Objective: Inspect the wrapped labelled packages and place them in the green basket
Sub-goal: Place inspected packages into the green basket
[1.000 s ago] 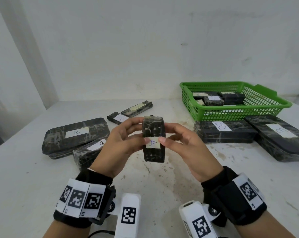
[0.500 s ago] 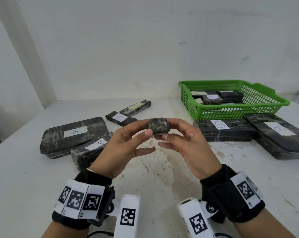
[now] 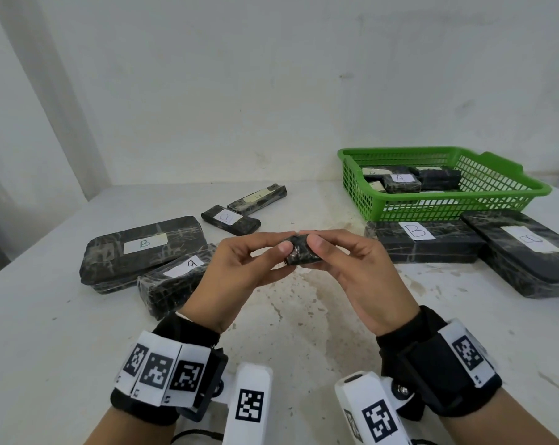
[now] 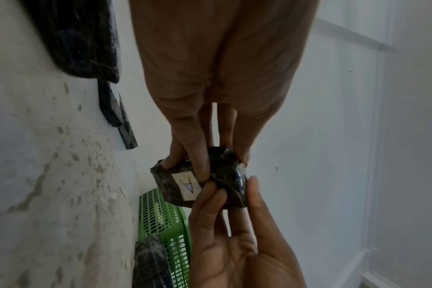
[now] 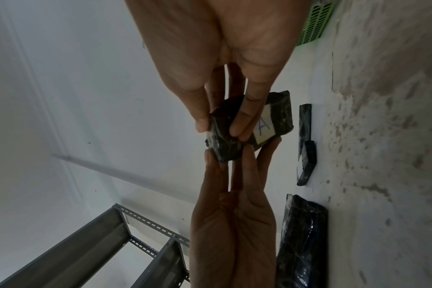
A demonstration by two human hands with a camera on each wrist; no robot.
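Observation:
A small black wrapped package with a white label marked A is held above the table's middle. My left hand pinches its left end between thumb and fingers. My right hand pinches its right end the same way. In the head view only its dark end face shows; the label faces down, towards the wrist cameras. The green basket stands at the back right and holds several wrapped packages, one marked A.
Two wrapped packages marked B lie at the left. Two thin ones lie behind my hands. Two large ones marked B sit in front of the basket. A grey metal shelf frame stands off the table.
The package stood upright with its label towards me a second ago. Both hands have tipped it flat, so the label now faces down and only its end shows.

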